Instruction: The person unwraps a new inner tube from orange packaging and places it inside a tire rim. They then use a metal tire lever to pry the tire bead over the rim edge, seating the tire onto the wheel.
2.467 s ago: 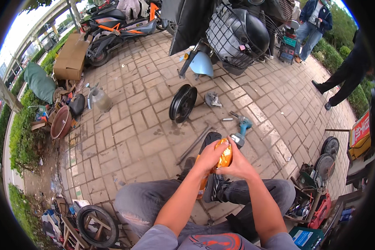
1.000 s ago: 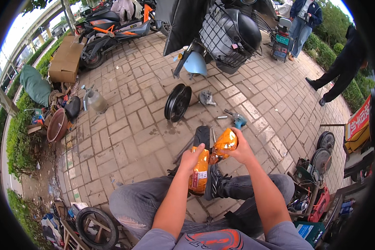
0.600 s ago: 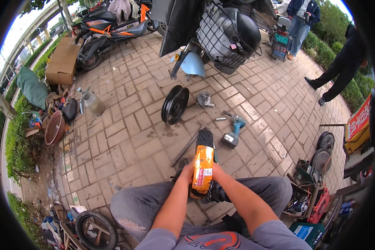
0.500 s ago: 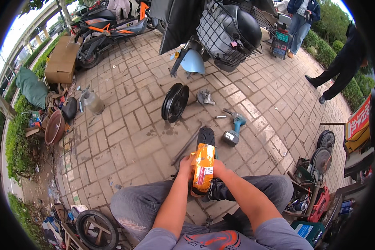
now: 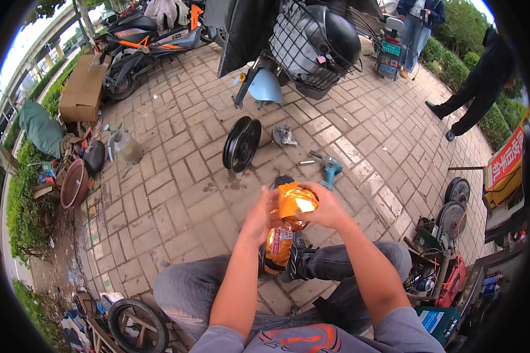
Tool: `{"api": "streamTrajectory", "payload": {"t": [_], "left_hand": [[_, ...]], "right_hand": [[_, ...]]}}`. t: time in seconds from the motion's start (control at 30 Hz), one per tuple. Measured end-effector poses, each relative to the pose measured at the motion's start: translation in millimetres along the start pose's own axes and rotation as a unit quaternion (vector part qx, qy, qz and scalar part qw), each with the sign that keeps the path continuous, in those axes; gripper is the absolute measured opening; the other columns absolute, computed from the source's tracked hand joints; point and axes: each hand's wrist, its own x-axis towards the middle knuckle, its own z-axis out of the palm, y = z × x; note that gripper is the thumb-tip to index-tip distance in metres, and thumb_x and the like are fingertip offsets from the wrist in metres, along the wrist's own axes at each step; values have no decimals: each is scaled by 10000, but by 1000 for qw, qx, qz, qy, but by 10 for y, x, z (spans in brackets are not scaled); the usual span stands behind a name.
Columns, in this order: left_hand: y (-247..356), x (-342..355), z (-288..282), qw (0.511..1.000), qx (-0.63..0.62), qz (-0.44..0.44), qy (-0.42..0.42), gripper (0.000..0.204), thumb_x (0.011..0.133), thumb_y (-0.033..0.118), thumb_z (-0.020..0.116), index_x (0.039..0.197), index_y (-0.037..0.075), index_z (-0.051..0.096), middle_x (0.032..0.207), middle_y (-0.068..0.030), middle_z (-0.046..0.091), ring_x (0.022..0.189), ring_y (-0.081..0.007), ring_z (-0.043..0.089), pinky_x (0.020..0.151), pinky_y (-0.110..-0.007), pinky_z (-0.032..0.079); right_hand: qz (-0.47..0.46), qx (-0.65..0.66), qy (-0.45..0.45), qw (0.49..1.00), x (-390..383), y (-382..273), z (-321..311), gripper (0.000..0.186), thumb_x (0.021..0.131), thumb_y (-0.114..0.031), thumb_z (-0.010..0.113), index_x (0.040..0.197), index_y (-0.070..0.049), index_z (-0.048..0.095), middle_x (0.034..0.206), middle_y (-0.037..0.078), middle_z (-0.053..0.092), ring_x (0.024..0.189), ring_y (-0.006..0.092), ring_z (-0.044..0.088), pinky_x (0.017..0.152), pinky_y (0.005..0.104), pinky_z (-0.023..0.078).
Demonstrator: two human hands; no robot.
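Between my knees stands a black tyre, edge-on, with its tread top showing behind the shiny orange plastic wrapper. A lower stretch of the wrapper, with a pale label, still covers the near part of the tyre. My left hand is at the wrapper's left side, its fingers curled against the plastic. From the right, my right hand grips the bunched upper part, thumb toward me. The hands hide much of the tyre's middle.
Ahead on the paving lie a black wheel rim, a metal hub part, a silver socket and a teal power drill. A scooter with a basket stands beyond. Tools crowd the right; a bare tyre lies lower left.
Both hands have risen and moved forward, pulling the wrapper up into a crumpled bunch over the tyre. The view has shifted slightly.
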Motion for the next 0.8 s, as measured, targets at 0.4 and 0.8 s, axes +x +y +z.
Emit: {"api": "streamTrajectory", "payload": {"t": [0.4,0.8], "left_hand": [[-1527,497,-1146,957,44,-285,33,755,820,647,570,1315,82,498,1296,-169,530,1207,-315,489,985,-429,398],[114,55,-388,978,122,129,105,406,824,176,650,1136,-60,539,1006,-135,633,856,-207,643,749,-308,518]], "right_hand": [[306,504,-10,808,-512,2109,1462,487,822,-287,670,1230,-57,536,1179,121,589,1078,264,554,890,365,463],[184,-133,-89,970,-96,630,-63,957,645,-414,802,1405,-42,355,1401,201,404,1177,363,504,971,446,415]]}}
